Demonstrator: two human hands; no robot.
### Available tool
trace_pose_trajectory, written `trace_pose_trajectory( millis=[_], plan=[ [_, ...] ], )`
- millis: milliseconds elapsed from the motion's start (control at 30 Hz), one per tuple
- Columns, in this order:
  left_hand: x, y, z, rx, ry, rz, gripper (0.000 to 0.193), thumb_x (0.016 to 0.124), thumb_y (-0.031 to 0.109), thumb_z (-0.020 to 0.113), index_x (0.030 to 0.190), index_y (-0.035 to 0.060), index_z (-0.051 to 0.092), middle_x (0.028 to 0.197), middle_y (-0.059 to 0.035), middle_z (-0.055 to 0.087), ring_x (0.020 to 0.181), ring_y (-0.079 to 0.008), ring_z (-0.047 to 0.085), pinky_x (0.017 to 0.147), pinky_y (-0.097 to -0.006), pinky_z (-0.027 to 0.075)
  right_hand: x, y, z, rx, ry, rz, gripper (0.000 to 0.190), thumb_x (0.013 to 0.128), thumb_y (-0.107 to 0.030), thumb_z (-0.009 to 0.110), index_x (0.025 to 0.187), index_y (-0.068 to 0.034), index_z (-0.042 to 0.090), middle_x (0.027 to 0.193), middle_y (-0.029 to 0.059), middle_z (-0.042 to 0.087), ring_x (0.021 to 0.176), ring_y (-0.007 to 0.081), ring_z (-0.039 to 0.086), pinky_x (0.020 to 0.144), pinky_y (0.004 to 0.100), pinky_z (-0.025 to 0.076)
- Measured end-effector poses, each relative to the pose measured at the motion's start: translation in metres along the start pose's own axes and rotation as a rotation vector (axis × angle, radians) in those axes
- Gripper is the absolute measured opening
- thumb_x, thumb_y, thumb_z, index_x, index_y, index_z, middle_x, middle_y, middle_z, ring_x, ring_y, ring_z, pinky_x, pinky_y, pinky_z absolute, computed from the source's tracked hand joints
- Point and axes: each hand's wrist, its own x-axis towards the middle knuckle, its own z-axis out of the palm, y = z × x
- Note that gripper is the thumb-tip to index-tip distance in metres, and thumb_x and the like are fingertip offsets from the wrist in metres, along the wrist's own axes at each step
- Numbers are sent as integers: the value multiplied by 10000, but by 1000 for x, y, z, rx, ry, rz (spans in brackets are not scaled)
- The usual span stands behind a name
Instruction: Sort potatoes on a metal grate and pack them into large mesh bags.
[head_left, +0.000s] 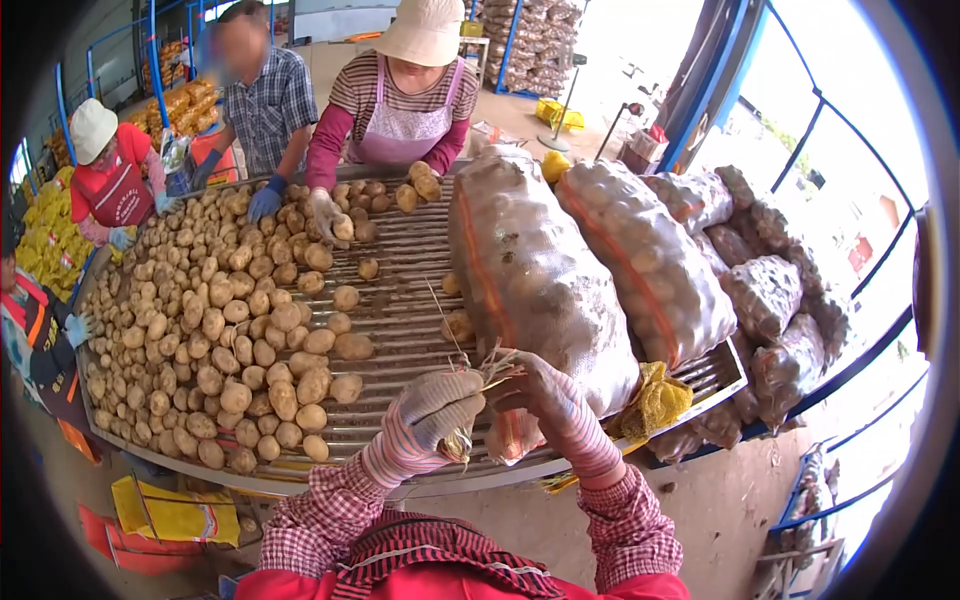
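Observation:
My left hand (431, 420), in a striped knit glove, is closed on a bunch of string and sack end. My right hand (555, 409), in a matching glove, pinches frayed strands (501, 367) beside it, at the tied end of a mesh sack. A large mesh sack of potatoes (532, 270) with an orange stripe lies just beyond my hands on the slatted metal sorting table (397, 259). A second full sack (649, 259) lies to its right. Loose potatoes (225, 330) cover the table's left side. A yellow mesh bag (660, 401) lies near my right wrist.
Several people stand around the far and left sides; one gloved hand (330, 219) holds a potato. Full sacks (761, 296) are piled at the right behind a blue rail. A yellow bag on a frame (176, 512) is at the lower left. The metal table rim (480, 484) runs before me.

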Motion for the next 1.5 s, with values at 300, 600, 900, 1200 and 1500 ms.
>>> trace_pose_trajectory(
  millis=[300, 600, 900, 1200, 1500],
  plan=[
    [6, -35, 15, -348, -86, -51, 291, 705, 21, 742, 981, 79, 673, 1057, -113, 673, 930, -308, 668, 834, -399, 545, 74, -14, 26, 503, -174, 230, 788, 858, -344, 705, 1426, 57, 336, 1022, 67, 629, 1016, 160, 606, 900, 281, 481],
    [-2, -63, 34, -489, -194, -263, 403, 769, 53, 729, 1153, 130, 633, 1071, -125, 656, 931, -349, 664, 765, -396, 548, 94, 3, -7, 384, -179, 202, 443, 814, -211, 749, 1185, -25, 595, 1008, 87, 627, 950, 178, 584, 837, 295, 480],
    [-79, -2, 119, -1209, -397, -712, 493, 950, 81, 528, 1425, 83, 395, 1245, -133, 571, 1020, -221, 627, 809, -324, 517, 60, -33, -161, 852, 206, -220, 291, 967, -119, 554, 1241, -26, 520, 888, -15, 463, 714, 94, 385, 573, 222, 372],
    [-41, -2, 147, -863, -620, -328, 283, 896, 278, 593, 1105, 108, 681, 813, -130, 672, 747, -352, 645, 658, -403, 516, -12, -214, -360, 182, 693, -608, 284, 965, -184, 587, 1196, -19, 573, 746, -46, 451, 610, 59, 398, 554, 212, 377],
    [55, -164, 135, -755, -19, -736, 270, 923, 202, 657, 1016, -50, 682, 854, -71, 704, 757, -95, 649, 653, -227, 528, 162, -152, -248, -549, 561, -338, 301, 940, -226, 579, 1160, -26, 623, 701, -28, 594, 489, 27, 450, 423, 190, 330]
  ],
)
